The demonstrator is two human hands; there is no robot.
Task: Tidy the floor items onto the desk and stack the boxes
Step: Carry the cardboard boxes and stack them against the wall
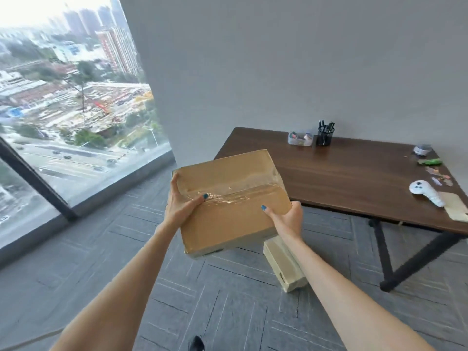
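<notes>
Both hands grip a taped cardboard box (231,198) in the air — left hand (180,201) on its left edge, right hand (287,219) at its near right corner, thumbs on top. A smaller box (283,264) lies on the grey carpet (228,300) below, near the wooden desk (354,178) — window (63,110) to the left.

Both bare arms stretch forward, the left grip (181,202) clasping the box (228,178) at its left edge, the right grip (288,219) at its near right corner, thumbs on top.
</notes>
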